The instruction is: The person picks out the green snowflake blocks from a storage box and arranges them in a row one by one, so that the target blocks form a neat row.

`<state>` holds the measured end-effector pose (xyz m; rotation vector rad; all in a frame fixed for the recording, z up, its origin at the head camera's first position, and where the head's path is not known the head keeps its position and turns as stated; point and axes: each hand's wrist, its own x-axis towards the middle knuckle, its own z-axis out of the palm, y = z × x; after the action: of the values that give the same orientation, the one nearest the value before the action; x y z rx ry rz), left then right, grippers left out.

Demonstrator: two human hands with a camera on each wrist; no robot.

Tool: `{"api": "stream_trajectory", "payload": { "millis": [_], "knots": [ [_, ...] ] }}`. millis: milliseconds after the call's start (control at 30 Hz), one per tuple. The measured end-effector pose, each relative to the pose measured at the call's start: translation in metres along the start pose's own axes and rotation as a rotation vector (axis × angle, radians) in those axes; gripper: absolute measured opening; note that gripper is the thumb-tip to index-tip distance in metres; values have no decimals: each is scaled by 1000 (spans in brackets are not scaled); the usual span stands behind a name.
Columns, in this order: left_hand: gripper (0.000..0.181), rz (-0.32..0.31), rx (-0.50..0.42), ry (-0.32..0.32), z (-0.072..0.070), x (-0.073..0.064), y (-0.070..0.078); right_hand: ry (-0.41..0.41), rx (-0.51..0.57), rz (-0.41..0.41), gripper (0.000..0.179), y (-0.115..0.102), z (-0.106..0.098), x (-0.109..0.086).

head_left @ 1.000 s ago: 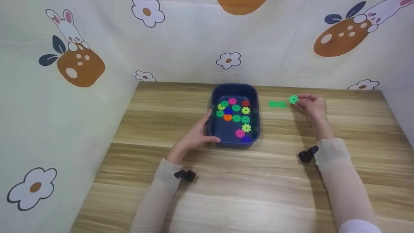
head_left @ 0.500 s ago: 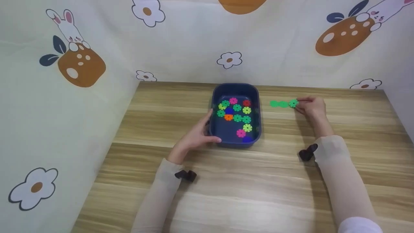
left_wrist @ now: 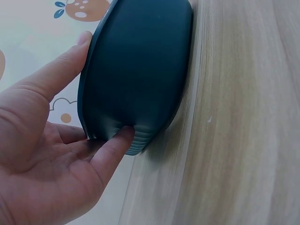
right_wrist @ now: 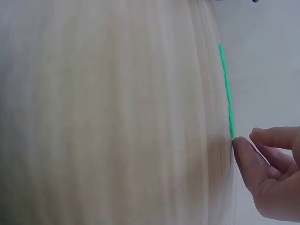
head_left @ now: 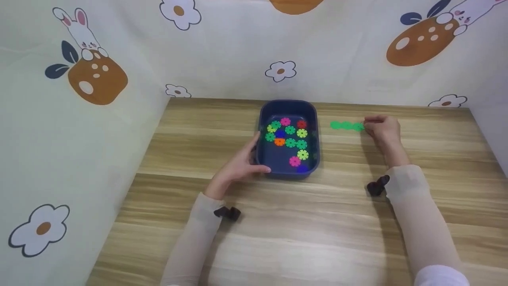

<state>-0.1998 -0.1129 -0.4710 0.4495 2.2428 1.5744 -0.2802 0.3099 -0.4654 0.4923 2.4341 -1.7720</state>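
Observation:
A dark blue plastic basin [head_left: 287, 175] stands on the table with several coloured notched discs [head_left: 302, 154] inside. My left hand [head_left: 239, 163] holds its near-left corner, thumb on the near rim; in the left wrist view other fingers press its ribbed outer side [left_wrist: 140, 138]. Right of the basin, green notched discs [head_left: 347, 125] lie flat in a row, edges meeting. My right hand [head_left: 384, 129] is at the row's right end. In the right wrist view the thumb tip touches the end of the green row [right_wrist: 227, 93], and the index fingertip is apart from it.
The wood-grain table [head_left: 309, 230] extends in front of both arms. A patterned cloth [head_left: 230, 51] rises behind it and along both sides. Small black devices [head_left: 227, 213] sit on both wrists.
My right hand has brought a green disc down and left to the right end of the green row, and it now lies flat there. The left hand stays at the basin.

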Motion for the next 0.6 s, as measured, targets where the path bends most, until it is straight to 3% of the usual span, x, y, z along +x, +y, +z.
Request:
{"api": "stream_trajectory", "payload": {
  "millis": [400, 600],
  "knots": [
    [113, 14, 35, 15, -1, 1, -1, -29, 37, -14, 43, -18, 8, -8],
    [113, 8, 55, 12, -1, 0, -2, -63, 202, -60, 28, -28, 23, -18]
  ]
}}
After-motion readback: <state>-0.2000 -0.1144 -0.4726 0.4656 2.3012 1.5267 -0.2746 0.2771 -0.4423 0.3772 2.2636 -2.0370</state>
